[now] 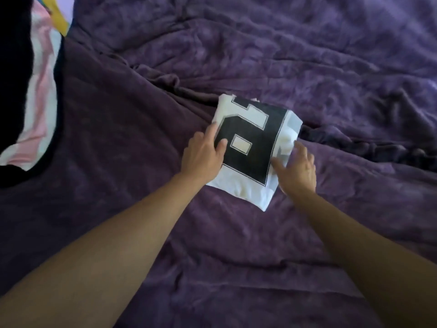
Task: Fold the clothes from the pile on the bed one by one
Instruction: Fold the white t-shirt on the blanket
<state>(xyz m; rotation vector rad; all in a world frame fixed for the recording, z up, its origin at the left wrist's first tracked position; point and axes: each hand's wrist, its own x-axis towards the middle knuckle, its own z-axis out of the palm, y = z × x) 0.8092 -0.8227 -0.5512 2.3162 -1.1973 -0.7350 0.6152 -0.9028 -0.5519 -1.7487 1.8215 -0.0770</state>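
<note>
A white shirt [246,192] with a large black number print lies folded into a small square on the purple bedspread [307,67]. My left hand [203,157] rests on the shirt's left edge, with a finger and the thumb lying flat on the print. My right hand [299,166] is blurred, its fingers spread against the shirt's right edge. Neither hand visibly curls round the cloth.
A pile of clothes [40,95] in black, pink, white and yellow lies at the far left of the bed. The bedspread is wrinkled, with a thick dark fold [369,147] running to the right of the shirt.
</note>
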